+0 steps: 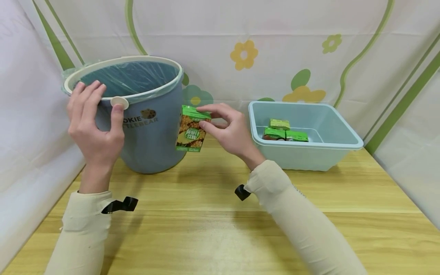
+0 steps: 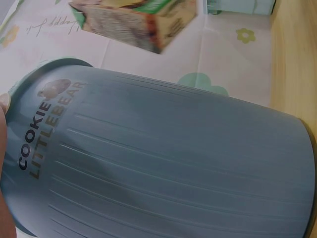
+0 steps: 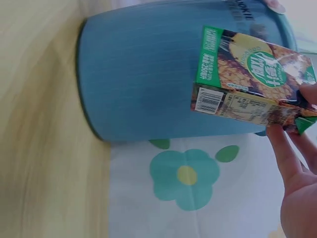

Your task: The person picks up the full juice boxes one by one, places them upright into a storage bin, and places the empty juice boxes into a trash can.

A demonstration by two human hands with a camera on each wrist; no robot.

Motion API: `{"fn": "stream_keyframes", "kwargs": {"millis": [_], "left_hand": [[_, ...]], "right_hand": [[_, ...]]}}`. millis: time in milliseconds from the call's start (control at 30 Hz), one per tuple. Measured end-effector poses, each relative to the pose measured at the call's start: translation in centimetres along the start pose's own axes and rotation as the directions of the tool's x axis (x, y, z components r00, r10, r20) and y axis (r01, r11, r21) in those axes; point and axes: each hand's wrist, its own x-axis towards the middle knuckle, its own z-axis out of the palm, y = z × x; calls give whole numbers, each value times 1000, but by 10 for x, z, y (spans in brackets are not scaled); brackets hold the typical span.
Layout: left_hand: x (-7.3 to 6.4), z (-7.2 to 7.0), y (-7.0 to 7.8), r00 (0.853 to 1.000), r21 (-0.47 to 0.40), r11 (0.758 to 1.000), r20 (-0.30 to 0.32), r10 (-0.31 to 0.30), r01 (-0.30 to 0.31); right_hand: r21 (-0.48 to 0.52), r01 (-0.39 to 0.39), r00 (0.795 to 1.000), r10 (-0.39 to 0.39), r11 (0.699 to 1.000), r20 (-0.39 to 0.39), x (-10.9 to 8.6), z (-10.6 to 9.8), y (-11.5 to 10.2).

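Observation:
My left hand (image 1: 96,122) grips the near rim of a blue trash can (image 1: 151,133), with fingers over the edge and the thumb outside by a round white knob (image 1: 119,102). The can is lined with a clear plastic bag (image 1: 137,76) and reads "Cookie Littlebear" in the left wrist view. Just right of the can, my right hand (image 1: 230,128) pinches a green and brown juice box (image 1: 191,130) near its top. The box hangs above the table, and its barcode side shows in the right wrist view (image 3: 247,74).
A light blue plastic basin (image 1: 299,156) stands on the right of the wooden table (image 1: 192,229). Several green-topped cartons (image 1: 275,133) sit inside it. Behind everything hangs a white cloth (image 1: 206,23) printed with flowers.

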Motion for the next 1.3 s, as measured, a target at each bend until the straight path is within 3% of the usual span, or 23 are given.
{"fn": "stream_keyframes", "kwargs": {"millis": [200,533,800,1000,1300], "left_hand": [[0,0,0,1000,-8,1000,-3,5,-5],[0,0,2,1000,-14,1000,-7,7,-7],[1,0,4,1000,-11,1000,-3,2,-2],[1,0,-2,1000,-11,1000,-3,2,-2],[0,1,-7,1000,4,1000,6,3,-3]], "right_hand": [[134,40,996,-29,990,-83,13,-3,-12],[215,51,975,-2,975,-223,33,-8,-34],[343,91,958,12,935,-287,55,-12,-61],[334,108,954,-3,936,-299,68,0,-71],[312,92,946,15,946,-325,75,30,-69]]}}
